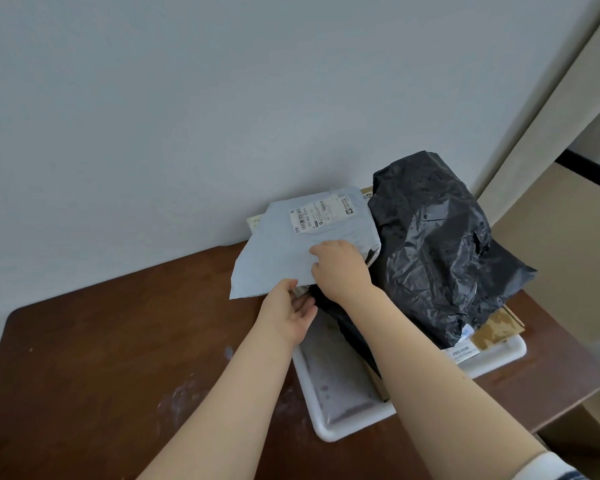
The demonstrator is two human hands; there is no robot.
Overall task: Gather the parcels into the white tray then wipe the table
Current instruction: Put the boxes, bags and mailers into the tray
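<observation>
Closest to the camera, the table (101, 341) has pale dusty smudges (187, 393) that haven't been wiped yet, so the job is still at the gathering stage. Next comes the white tray (329, 434), sitting at the table's right end with its near half mostly bare.

The left hand (291, 313) is loose and open, fingers fairly straight just under the low corner of the grey mailer (291, 247). The right hand (340, 268) has its fingers curled down on top of the mailer and looks to be gripping it (thumb is hidden, so that's my read). The mailer is only half over the tray, and its left corner sticks out above bare table.

Here's my worry: the big black parcel (430, 244) behind is heaped high on some cardboard (496, 330) and bulges past the tray's far right rim. Shove the mailer in against it and the slippery plastic could slide off the table edge. Let go too soon and the mailer probably flops back onto the table.
</observation>
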